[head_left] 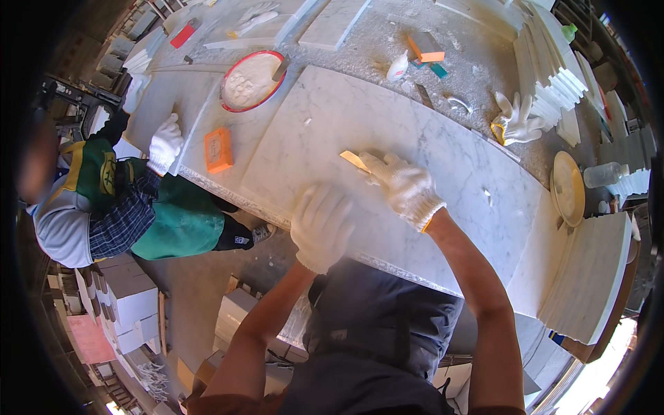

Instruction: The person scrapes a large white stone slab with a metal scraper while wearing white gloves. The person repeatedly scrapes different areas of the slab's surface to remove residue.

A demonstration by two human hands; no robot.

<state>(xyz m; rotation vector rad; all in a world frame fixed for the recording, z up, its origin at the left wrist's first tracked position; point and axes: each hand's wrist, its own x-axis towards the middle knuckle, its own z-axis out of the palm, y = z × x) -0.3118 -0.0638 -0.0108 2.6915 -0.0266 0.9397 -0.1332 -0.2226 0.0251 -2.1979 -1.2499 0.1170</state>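
A grey-veined white marble slab (332, 111) lies on the bench before me. My right hand (401, 183), in a white knitted glove, is closed round a putty knife (355, 162). Its flat yellowish blade points up and left, low over the slab; the handle is hidden in my fist. Over the slab's near edge is my left hand (322, 227), gloved too and blurred by motion. I cannot make out its fingers clearly or whether it touches the stone. Small white crumbs (488, 198) dot the surface.
Left of the slab are an orange block (218, 150) and a red-rimmed bowl (250, 81) of white paste. A co-worker's gloved hand (166, 143) rests nearby. Beyond lie a bottle (398, 66) and spare glove (517, 119). At right are a yellowish bowl (567, 188) and stacked slabs (548, 69).
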